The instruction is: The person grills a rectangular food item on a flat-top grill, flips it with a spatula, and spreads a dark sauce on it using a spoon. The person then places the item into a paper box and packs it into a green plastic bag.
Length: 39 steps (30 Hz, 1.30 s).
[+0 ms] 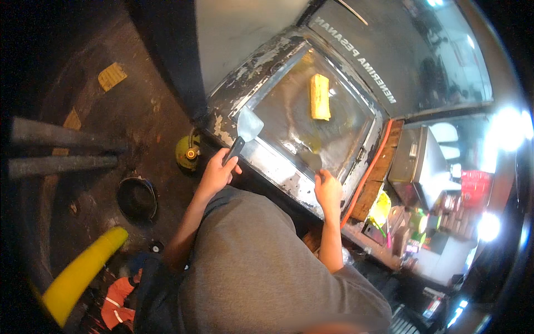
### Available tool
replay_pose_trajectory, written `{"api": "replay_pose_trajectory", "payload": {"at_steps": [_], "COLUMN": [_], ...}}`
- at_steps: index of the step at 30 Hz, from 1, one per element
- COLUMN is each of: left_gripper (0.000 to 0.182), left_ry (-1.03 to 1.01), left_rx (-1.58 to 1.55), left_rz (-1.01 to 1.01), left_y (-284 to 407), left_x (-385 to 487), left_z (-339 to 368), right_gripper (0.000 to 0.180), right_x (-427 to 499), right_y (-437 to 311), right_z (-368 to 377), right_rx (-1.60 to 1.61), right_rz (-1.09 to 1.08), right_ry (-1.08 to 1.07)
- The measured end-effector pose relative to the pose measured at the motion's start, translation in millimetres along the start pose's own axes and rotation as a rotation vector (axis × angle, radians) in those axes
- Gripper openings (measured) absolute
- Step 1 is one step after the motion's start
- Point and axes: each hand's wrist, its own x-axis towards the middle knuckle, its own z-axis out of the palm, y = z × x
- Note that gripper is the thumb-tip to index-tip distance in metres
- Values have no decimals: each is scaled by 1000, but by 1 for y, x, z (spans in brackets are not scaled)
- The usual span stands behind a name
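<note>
My left hand (219, 171) is closed round the dark handle of a metal spatula (250, 124), whose broad blade lies over the near left edge of a flat griddle (275, 108). A long, folded yellow food piece (320, 97), perhaps a filled flatbread or omelette, lies on the oily griddle beyond both hands. My right hand (328, 188) grips the dark handle of a second spatula at the griddle's near right edge. Its blade (310, 158) is hard to make out against the dark metal. Neither blade touches the food.
An orange hose (367, 175) runs along the griddle's right side, beside a wooden ledge (371, 190). A metal box (417, 167) and packages stand farther right. Down on the left are a gas cylinder (187, 153), a dark bucket (137, 200) and a yellow tubular object (85, 273).
</note>
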Motion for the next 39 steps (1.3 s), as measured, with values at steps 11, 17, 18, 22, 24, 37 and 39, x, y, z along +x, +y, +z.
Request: {"api": "replay_pose_trajectory", "payload": {"at_steps": [11,17,18,22,24,37,39], "left_gripper": [35,37,38,33,32,33,32], "left_ry": [27,103,98,6,-35,-192,-247], "left_rx": [422,769,823,910,957,1125,1158], "left_rz": [130,259,257,320,341,372,339], "left_y": [-4,14,15,8,1,28,36], "left_x": [116,186,192,187,170,161,169], "left_z": [75,149,162,201,206,158,164], "right_gripper": [26,32,34,33,36,41,40], "right_x": [67,124,132,133,117,34,53], "right_y": [68,89,86,65,56,151,124], "right_z": [32,36,40,57,68,45,41], "right_rx": [141,701,793,1241,1321,727,731], "right_rz": [-73,230,251,203,197,90,34], "right_ry": [320,323,346,133,82,118,149]}}
